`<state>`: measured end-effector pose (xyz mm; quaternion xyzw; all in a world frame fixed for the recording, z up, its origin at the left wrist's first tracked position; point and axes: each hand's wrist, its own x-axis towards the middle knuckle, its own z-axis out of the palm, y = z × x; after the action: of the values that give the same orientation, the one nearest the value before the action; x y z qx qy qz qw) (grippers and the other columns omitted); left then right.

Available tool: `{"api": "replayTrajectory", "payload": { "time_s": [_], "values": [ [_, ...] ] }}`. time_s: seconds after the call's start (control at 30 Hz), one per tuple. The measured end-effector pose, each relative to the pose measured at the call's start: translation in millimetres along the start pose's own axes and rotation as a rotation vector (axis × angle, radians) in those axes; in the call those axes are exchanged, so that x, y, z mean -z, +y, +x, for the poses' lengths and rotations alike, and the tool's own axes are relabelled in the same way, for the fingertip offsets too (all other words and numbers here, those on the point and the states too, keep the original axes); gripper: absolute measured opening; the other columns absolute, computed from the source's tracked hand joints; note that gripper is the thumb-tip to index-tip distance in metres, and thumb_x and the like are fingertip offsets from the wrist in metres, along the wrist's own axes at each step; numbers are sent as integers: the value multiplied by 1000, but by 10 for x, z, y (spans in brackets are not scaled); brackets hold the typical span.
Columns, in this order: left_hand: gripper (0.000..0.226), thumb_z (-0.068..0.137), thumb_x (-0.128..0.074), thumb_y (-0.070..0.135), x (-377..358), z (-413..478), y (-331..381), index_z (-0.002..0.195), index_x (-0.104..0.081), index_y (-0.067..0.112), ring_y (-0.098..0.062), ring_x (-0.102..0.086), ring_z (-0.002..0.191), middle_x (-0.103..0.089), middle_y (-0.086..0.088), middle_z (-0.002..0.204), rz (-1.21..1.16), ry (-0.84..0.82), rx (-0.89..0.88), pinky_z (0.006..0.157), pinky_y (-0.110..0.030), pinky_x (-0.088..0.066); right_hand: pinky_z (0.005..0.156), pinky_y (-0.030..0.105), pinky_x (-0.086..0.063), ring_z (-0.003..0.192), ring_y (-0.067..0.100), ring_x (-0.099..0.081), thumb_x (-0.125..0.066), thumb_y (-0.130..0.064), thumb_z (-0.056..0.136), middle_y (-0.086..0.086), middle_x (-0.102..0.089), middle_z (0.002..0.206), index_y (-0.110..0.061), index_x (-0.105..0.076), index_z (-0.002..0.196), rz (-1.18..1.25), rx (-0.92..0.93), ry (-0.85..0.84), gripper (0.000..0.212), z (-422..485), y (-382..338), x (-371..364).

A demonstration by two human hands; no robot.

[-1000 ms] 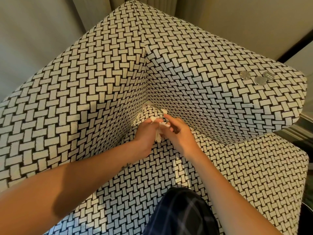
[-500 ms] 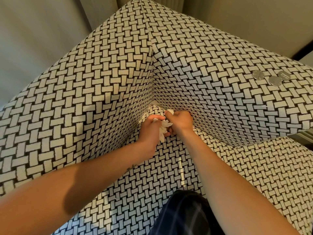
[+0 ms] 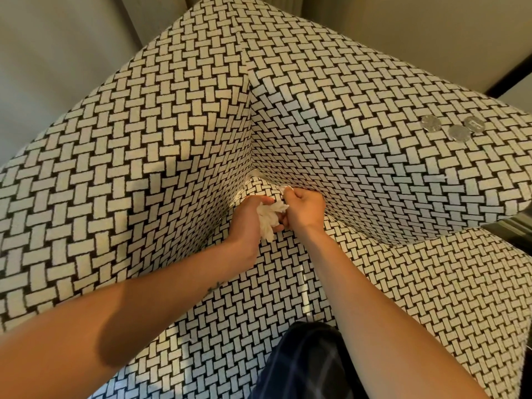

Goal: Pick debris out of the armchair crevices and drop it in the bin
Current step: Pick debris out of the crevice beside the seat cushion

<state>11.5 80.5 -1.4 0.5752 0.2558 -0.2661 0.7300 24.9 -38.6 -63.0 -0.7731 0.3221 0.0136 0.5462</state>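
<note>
Two hands worked knuckle to knuckle in the back corner of the armchair [image 3: 172,139], at the junction of seat cushion [image 3: 273,283], backrest and right arm. Gripped a crumpled tissue [image 3: 270,216] in the left hand [image 3: 250,217], fingers curled round it, loose tail hanging toward the cushion. Kept the right hand [image 3: 305,208] closed as well, fingertips bunched at the mouth of the crevice [image 3: 328,207] on what looked like a small white scrap [image 3: 288,188]; hard to tell from this angle whether separate from the tissue. Placed that scrap just beyond and above the tissue, at the right fingertips, with the crevice's length running from the corner out along the foot of the right arm. Judged the right hand the nearer one for the pull, up and back toward the left hand's wad just beside it. Saw no bin anywhere. Noted three coins [image 3: 457,132] lying on top of the right arm, well apart from both hands.
</note>
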Motion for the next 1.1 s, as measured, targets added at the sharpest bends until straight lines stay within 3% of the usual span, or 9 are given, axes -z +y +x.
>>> {"api": "replayTrajectory", "payload": {
  "time_s": [0.17,0.3,0.37,0.5,0.63,0.73,0.97,1.03,1.1],
  "values": [
    [21,101,-47,18,-12,-21,10,99,-64,7,-13,-69,60,-73,-12,87,-7,9,21,45,-18,-49,40,23,-42,35,13,-53,-55,-17,101,8,-52,48,2,-59,65,8,20,-9,41,-43,5,39],
    [21,98,-49,19,-25,29,0,89,-65,9,-12,-66,49,-69,-11,77,19,29,50,44,-19,-48,44,35,-50,46,22,-60,-64,-33,94,16,-66,58,0,-67,69,-66,-18,-62,42,14,-69,11],
    [22,96,-49,20,-20,47,-6,89,-67,9,-17,-66,53,-70,-13,76,29,33,52,49,-23,-49,44,30,-47,43,20,-59,-67,-39,92,12,-66,56,-3,-68,68,-78,-80,-116,43,64,-96,-11],
    [24,99,-46,21,-7,45,-23,89,-66,13,-20,-65,63,-73,-9,78,42,39,19,60,-28,-50,51,40,-54,48,25,-60,-62,-37,95,16,-67,59,3,-68,70,-112,-92,-62,47,128,-91,-51],
    [24,100,-44,21,-1,32,-26,101,-65,9,-28,-66,77,-73,-15,91,61,23,-3,65,-31,-52,48,31,-45,44,22,-56,-59,-28,98,13,-62,56,-6,-63,63,-26,-112,-61,41,108,-54,-41],
    [23,101,-45,19,3,28,-28,100,-64,7,-27,-67,72,-73,-13,86,40,20,-9,62,-30,-55,45,28,-42,46,22,-55,-59,-27,99,10,-60,55,-13,-59,59,26,-97,-61,42,73,-28,-24],
    [27,102,-45,23,8,29,-28,106,-64,5,-26,-67,73,-73,-16,89,49,1,6,60,-28,-56,38,23,-40,38,17,-48,-57,-24,102,14,-57,57,5,-65,77,140,-58,-100,39,-74,-48,71],
    [27,102,-44,21,8,38,-29,104,-64,4,-20,-68,65,-73,-11,80,38,-1,12,52,-24,-54,38,24,-39,37,17,-47,-57,-24,102,14,-56,56,2,-65,75,164,-37,-109,38,-105,-52,88],
    [27,103,-44,21,11,44,-36,105,-64,3,-17,-69,65,-73,-9,78,36,-5,12,54,-25,-56,40,26,-40,37,18,-47,-57,-23,102,14,-56,55,-2,-64,71,176,-14,-115,38,-130,-51,112]
  ]
}}
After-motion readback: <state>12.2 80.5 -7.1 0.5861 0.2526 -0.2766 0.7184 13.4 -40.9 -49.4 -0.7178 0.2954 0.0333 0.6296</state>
